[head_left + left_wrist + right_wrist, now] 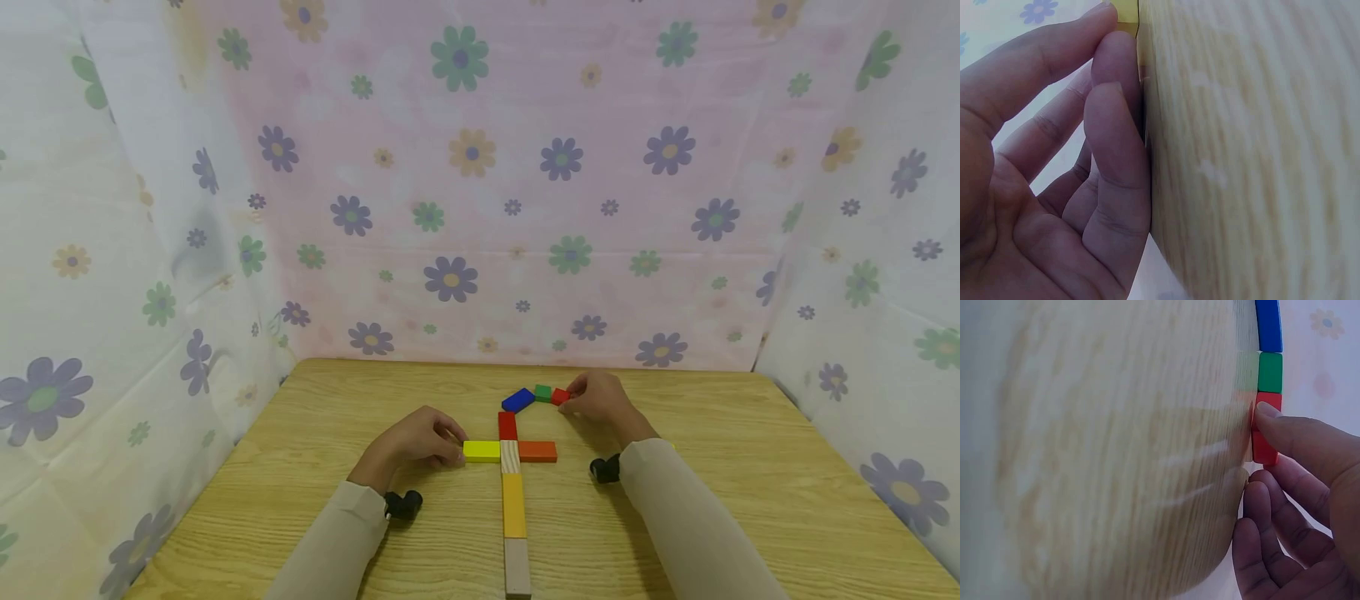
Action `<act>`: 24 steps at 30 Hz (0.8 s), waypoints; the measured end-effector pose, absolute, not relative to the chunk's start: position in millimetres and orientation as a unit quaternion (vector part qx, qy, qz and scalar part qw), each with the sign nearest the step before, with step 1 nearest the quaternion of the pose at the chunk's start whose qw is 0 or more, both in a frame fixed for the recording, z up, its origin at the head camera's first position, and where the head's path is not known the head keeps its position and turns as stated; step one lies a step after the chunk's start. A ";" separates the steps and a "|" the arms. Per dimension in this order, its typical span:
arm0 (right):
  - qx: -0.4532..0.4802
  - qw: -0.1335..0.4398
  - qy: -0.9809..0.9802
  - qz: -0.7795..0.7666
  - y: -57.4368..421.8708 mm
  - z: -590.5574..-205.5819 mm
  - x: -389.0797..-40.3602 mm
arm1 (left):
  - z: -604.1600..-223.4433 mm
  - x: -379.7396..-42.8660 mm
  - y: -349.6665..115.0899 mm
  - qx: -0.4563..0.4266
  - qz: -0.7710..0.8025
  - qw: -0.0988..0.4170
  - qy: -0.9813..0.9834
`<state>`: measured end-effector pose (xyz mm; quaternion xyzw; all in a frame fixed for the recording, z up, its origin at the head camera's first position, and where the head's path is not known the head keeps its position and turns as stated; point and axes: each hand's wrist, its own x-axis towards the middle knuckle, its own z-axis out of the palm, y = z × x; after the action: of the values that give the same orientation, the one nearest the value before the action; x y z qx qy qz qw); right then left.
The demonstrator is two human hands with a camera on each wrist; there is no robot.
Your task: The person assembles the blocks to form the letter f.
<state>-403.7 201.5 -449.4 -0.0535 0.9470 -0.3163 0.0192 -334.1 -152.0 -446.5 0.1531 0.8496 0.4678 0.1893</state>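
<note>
My left hand [420, 437] pinches the outer end of a yellow block [482, 452] between thumb and finger; in the left wrist view only a bit of this yellow block [1127, 14] shows past the fingertips. At the far right of a curved row, my right hand [598, 398] grips a small red block [560, 397]. The thumb lies across the red in the right wrist view, with red [1265, 449] showing on both sides of it. Left of that come a green block [543, 392] and a blue block [518, 400] set at a slant.
Below the blue block, a column runs toward me: a red block [507, 426], a striped wooden block [510, 457], an orange-yellow block [513, 506] and a pale block [517, 567]. An orange-red block [537, 452] extends right. Flowered cloth [517, 183] walls the wooden table [337, 392].
</note>
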 end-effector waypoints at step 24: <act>-0.136 0.015 0.952 -0.272 233.3 -424.3 -391.8 | -449.9 -336.1 -152.6 0.148 0.472 0.196 0.847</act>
<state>-391.8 233.3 -424.3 -0.1358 0.9524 -0.2725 0.0145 -336.1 -152.6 -449.9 0.1482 0.8466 0.4720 0.1964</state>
